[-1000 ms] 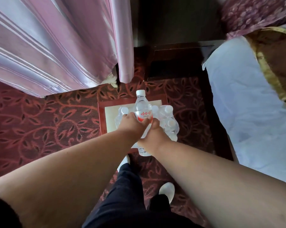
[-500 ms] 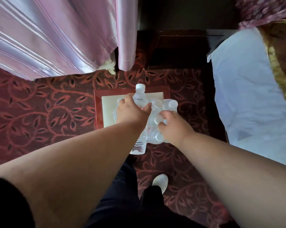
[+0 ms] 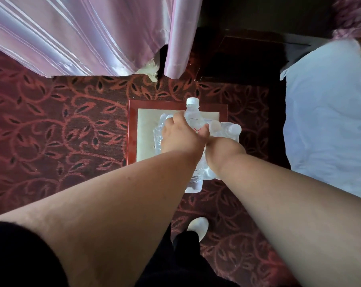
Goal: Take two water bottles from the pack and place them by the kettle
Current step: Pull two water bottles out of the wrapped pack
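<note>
My left hand (image 3: 181, 137) is shut on a clear water bottle (image 3: 193, 119) with a white cap and a red label, held upright above the pack. The shrink-wrapped pack of water bottles (image 3: 227, 129) stands on a low table with a red frame and cream top (image 3: 146, 131). My right hand (image 3: 223, 150) presses into the pack just right of and below my left hand. Its fingers are hidden behind the left hand and the held bottle. No kettle is in view.
A pink striped curtain (image 3: 82, 34) hangs at the upper left. A bed with a white sheet (image 3: 324, 121) fills the right side. Dark wooden furniture (image 3: 237, 56) stands behind the table. Red patterned carpet (image 3: 51, 131) surrounds everything, and my white shoe (image 3: 198, 226) is below.
My right hand let go of the held bottle, went to the caps on the pack's right side, then slid left under my left hand. The left hand keeps the bottle.
</note>
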{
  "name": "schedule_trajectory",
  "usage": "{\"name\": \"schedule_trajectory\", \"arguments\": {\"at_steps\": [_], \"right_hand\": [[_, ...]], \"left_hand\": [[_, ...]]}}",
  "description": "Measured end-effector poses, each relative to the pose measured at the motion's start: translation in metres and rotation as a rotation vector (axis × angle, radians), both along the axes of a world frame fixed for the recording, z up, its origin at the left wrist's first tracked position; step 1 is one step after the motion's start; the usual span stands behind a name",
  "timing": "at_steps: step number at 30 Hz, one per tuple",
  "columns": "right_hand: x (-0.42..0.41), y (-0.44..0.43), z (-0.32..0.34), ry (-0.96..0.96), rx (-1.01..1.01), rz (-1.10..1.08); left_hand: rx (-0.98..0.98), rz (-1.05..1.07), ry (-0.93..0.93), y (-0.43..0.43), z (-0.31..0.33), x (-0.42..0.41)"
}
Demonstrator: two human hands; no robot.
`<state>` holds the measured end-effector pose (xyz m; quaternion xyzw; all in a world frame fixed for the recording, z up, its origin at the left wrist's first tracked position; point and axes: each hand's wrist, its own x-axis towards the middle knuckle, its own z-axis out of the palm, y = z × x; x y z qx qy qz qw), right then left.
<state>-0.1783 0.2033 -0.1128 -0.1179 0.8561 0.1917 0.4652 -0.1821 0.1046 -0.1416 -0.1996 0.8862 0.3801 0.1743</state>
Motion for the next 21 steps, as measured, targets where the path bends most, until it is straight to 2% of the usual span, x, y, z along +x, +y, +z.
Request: {"name": "schedule_trajectory", "arguments": {"at_steps": [2,6,9,17,21], "right_hand": [[0.006,0.004,0.01,0.06,-0.068,-0.033],[0.022,0.019,0.047,0.236,-0.212,-0.34],[0.041,0.033,0.079,0.292,-0.304,-0.433],[0.085,0.068,0.154,0.66,-0.591,-0.654],[0.098,0.076,0.173,0.838,-0.898,-0.87]], "left_hand": [[-0.013,0.008,0.007,0.0,0.0,0.0],[-0.006,0.013,0.014,-0.001,0.0,0.0],[0.011,0.018,0.027,-0.001,0.002,0.001],[0.026,0.012,0.029,-0.003,0.005,0.001],[0.016,0.008,0.025,-0.002,0.004,0.0]]}}
